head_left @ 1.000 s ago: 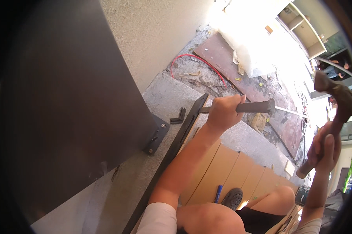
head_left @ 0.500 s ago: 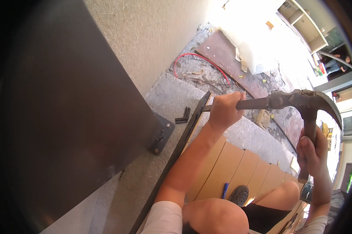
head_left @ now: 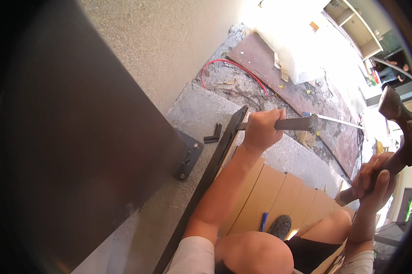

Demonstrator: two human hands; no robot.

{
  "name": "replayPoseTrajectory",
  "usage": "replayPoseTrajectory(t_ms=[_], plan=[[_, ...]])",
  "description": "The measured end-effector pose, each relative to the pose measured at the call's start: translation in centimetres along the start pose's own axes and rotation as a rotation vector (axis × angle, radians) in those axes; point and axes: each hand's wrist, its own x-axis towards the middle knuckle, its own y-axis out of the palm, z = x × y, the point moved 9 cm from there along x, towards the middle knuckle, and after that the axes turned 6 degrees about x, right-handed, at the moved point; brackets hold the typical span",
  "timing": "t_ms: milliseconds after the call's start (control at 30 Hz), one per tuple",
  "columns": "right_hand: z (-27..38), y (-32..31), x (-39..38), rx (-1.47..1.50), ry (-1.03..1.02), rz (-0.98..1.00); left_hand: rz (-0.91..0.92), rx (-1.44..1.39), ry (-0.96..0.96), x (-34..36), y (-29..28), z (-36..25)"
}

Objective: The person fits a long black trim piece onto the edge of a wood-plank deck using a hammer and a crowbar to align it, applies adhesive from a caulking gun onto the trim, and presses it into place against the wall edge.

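Note:
My left hand (head_left: 263, 130) is wrapped round a metal chisel (head_left: 297, 123) held nearly level. Its narrow end meets the inner edge of a long dark strip (head_left: 224, 143), while its battered butt points right. At the right, my right hand (head_left: 375, 180) grips the handle of a claw hammer (head_left: 393, 102). The hammer is drawn back, apart from the chisel, and part of its head is lost at the picture's dark rim. Under my arms lie tan slats (head_left: 249, 194) beside the dark strip.
A large dark post (head_left: 91, 137) with a bolted base plate (head_left: 191, 153) stands at the left. Small black angle pieces (head_left: 213, 134) lie on the concrete. Near my shoe (head_left: 280, 226) is a blue marker (head_left: 263, 222). Farther off are a red hose (head_left: 242, 65) and a brown board (head_left: 260, 59).
The hammer has swung away from the chisel's butt, to the right, and its head has tilted up. My left hand and the chisel have hardly moved.

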Motion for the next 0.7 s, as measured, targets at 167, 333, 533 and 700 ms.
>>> replayPoseTrajectory(t_ms=[167, 333, 533, 700], plan=[[-6.6, -0.4, -1.3, -0.242, 0.516, 0.055, -0.010, 0.000, -0.013, -0.4, -0.8, 0.5], [-6.5, -1.8, -2.2, -0.253, 0.538, 0.026, 0.053, -0.060, 0.010, -0.7, 0.4, -0.5], [-7.0, -3.3, -2.1, -0.288, 0.563, 0.066, 0.098, -0.060, 0.070, -1.4, 1.2, -0.9], [-10.5, -7.3, -1.3, -0.551, 0.428, 0.030, 0.384, 0.034, 0.280, -4.2, 2.6, -0.9]])
